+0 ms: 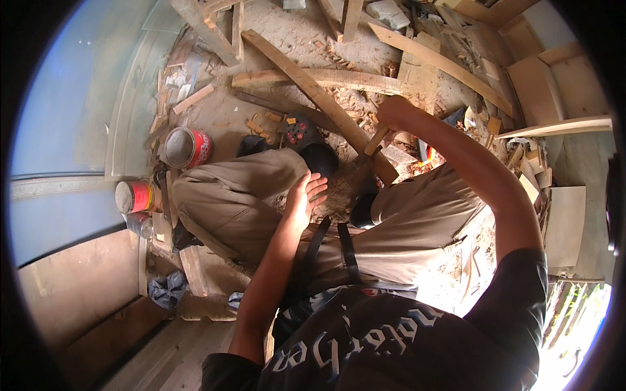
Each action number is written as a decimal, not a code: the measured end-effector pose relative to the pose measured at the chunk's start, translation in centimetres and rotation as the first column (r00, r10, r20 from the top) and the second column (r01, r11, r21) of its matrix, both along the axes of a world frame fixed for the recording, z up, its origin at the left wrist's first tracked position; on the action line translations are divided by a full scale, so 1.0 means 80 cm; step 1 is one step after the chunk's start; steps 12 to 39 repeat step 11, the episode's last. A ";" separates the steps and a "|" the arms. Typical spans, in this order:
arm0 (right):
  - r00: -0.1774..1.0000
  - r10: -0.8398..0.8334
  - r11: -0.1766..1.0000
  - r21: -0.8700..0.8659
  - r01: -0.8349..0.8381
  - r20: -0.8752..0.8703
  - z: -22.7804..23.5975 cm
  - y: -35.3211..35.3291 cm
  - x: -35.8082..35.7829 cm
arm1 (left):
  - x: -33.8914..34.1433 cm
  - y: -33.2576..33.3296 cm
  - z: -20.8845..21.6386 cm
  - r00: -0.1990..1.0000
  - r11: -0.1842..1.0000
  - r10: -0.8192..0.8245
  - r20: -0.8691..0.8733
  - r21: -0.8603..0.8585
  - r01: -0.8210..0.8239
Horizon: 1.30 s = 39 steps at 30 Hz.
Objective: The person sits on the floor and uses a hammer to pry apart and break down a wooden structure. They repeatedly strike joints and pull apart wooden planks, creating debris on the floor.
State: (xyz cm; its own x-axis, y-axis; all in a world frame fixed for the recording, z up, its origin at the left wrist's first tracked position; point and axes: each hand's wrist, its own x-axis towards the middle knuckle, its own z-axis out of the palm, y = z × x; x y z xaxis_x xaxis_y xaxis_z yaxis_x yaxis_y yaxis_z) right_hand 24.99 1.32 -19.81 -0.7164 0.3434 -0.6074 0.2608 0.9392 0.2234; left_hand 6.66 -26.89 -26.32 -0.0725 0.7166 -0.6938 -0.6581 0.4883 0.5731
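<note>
My right hand (pixel 396 115) is closed round a tool with a wooden handle (pixel 377 141). The handle's end sticks out below the fist, and the tool's head cannot be made out. Under that hand a long wooden plank (pixel 306 83) slants from the upper left down to its near end between my legs. Another board (pixel 352 79) lies crosswise with it on the dusty ground. My left hand (pixel 305 198) is held over my lap beside my bent knee, fingers apart, with nothing in it. A dark shoe with coloured spots (pixel 301 132) shows just past the knee.
Two red-labelled cans, one larger (pixel 188 147) and one smaller (pixel 135 196), stand at the left by a blue panel (pixel 72 111). Wood scraps and chips litter the ground. A long board (pixel 443 68) and open wooden shelving (pixel 548 88) are at the far right.
</note>
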 end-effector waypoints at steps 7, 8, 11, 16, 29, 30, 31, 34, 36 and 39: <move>0.991 -0.119 0.992 0.030 0.121 -0.065 -0.024 0.050 0.037 | 0.014 -0.014 0.015 0.989 1.000 -0.016 -0.148 0.008 0.018; 0.986 -0.154 0.987 0.029 0.157 -0.069 -0.026 0.057 0.043 | 0.015 -0.016 0.018 0.987 1.000 -0.012 -0.157 0.018 0.015; 0.991 -0.133 0.984 0.119 0.133 -0.013 -0.030 0.059 0.047 | 0.011 -0.027 0.026 0.982 0.999 0.010 -0.190 0.034 -0.003; 0.991 -0.133 0.984 0.119 0.133 -0.013 -0.030 0.059 0.047 | 0.011 -0.027 0.026 0.982 0.999 0.010 -0.190 0.034 -0.003; 0.991 -0.133 0.984 0.119 0.133 -0.013 -0.030 0.059 0.047 | 0.011 -0.027 0.026 0.982 0.999 0.010 -0.190 0.034 -0.003; 0.991 -0.133 0.984 0.119 0.133 -0.013 -0.030 0.059 0.047 | 0.011 -0.027 0.026 0.982 0.999 0.010 -0.190 0.034 -0.003; 0.991 -0.133 0.984 0.119 0.133 -0.013 -0.030 0.059 0.047 | 0.011 -0.027 0.026 0.982 0.999 0.010 -0.190 0.034 -0.003; 0.991 -0.133 0.984 0.119 0.133 -0.013 -0.030 0.059 0.047 | 0.011 -0.027 0.026 0.982 0.999 0.010 -0.190 0.034 -0.003; 0.991 -0.133 0.984 0.119 0.133 -0.013 -0.030 0.059 0.047 | 0.011 -0.027 0.026 0.982 0.999 0.010 -0.190 0.034 -0.003; 0.991 -0.133 0.984 0.119 0.133 -0.013 -0.030 0.059 0.047 | 0.011 -0.027 0.026 0.982 0.999 0.010 -0.190 0.034 -0.003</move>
